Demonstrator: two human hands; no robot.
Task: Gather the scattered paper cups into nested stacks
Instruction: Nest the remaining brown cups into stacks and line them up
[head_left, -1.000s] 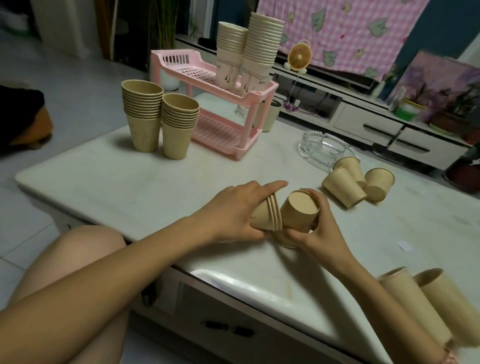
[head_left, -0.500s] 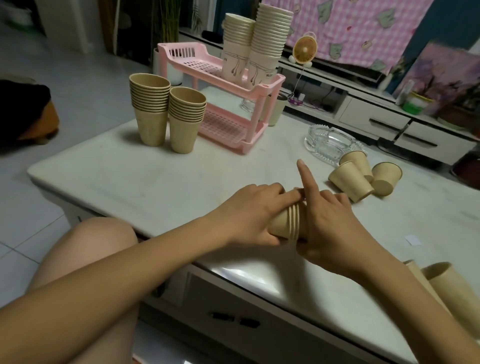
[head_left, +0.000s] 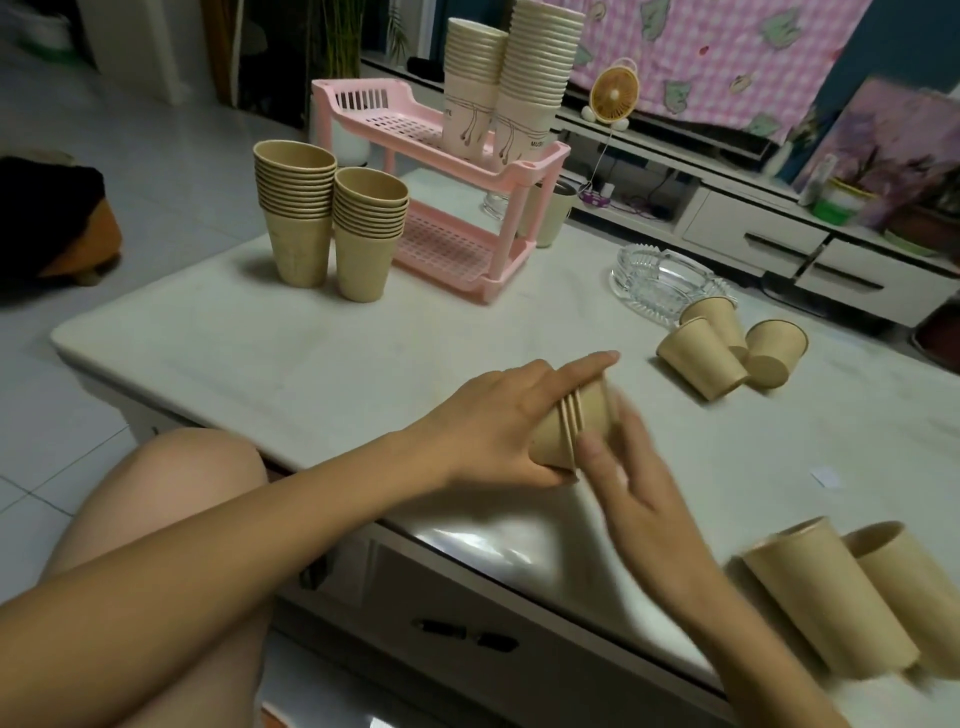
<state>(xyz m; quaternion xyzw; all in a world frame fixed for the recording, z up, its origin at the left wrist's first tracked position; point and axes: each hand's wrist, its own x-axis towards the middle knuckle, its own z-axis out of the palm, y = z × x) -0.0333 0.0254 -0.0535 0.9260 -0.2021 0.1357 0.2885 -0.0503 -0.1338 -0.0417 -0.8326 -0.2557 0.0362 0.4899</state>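
My left hand (head_left: 498, 421) grips a small nested stack of tan paper cups (head_left: 576, 426), held on its side just above the white table (head_left: 311, 358). My right hand (head_left: 631, 483) is blurred, fingers apart, just right of and below the stack's open end, holding nothing. Three loose tan cups (head_left: 727, 348) lie on their sides at the right. Two long nested stacks (head_left: 857, 597) lie at the near right edge. Two upright tan stacks (head_left: 332, 223) stand at the far left.
A pink two-tier rack (head_left: 441, 156) at the back carries two tall stacks of white cups (head_left: 514, 83). A glass ashtray (head_left: 660, 280) sits behind the loose cups. A small paper scrap (head_left: 826, 475) lies on the right. My bare knee (head_left: 182, 483) is below the table's front edge.
My right hand pushed a cup into the stack held by my left hand, then let go and drew back toward me. The stack is now one cup longer.
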